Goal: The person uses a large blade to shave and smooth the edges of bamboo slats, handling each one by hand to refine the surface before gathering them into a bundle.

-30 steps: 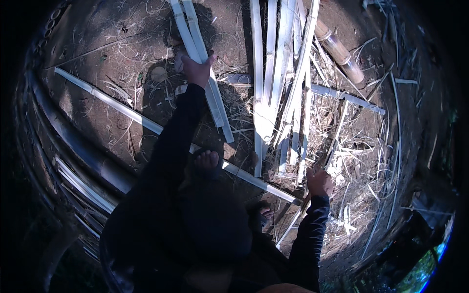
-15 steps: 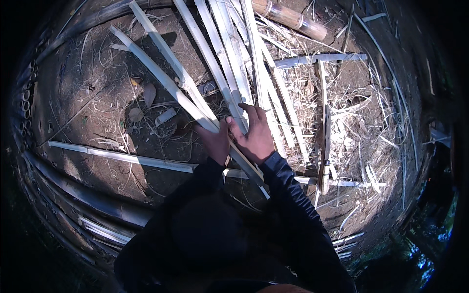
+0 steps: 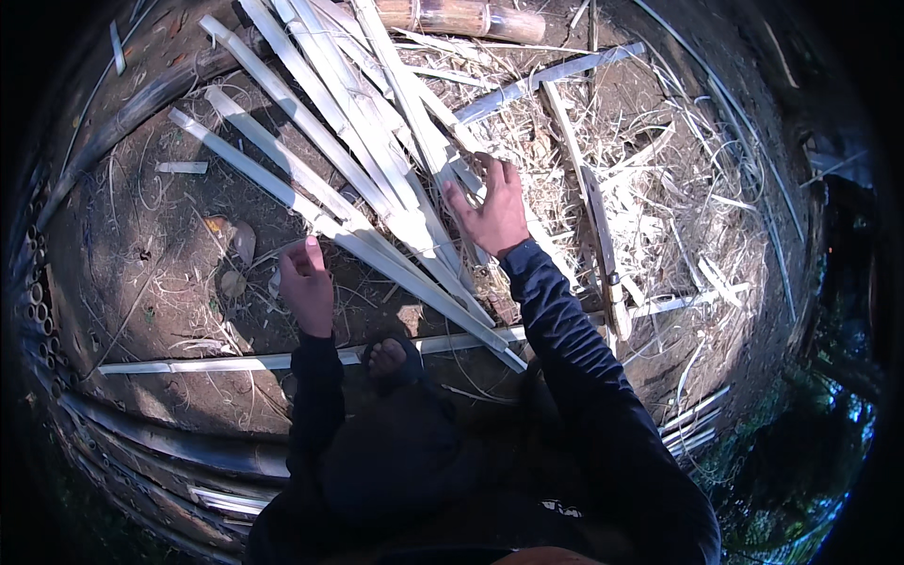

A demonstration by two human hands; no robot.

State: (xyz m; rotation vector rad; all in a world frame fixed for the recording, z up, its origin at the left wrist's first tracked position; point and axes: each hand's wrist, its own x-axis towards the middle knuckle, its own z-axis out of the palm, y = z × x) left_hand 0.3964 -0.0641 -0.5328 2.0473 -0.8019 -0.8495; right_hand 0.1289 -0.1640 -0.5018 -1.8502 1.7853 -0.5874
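Several long, pale split bamboo strips [image 3: 348,141] lie fanned out on the ground, their near ends drawn together. My left hand [image 3: 308,287] is just to the left of the leftmost strip [image 3: 268,184], with thumb and half-curled fingers apart and nothing visible in them. At the right side of the bundle, my right hand [image 3: 494,212] has its thumb and fingers spread over a strip; the fingertips seem to touch it. To the right of that hand lies a long knife [image 3: 600,221] with a wooden handle, its handle end toward me.
One bamboo strip [image 3: 226,363] lies crosswise in front of me, beside my foot [image 3: 386,358]. Thick bamboo poles [image 3: 461,17] lie at the far side, others [image 3: 188,428] at the near left. Shavings [image 3: 650,207] cover the ground at the right.
My left hand has come off the strips and moved left, away from the right hand. The leftmost strips now lie closer to the bundle. The view has shifted.
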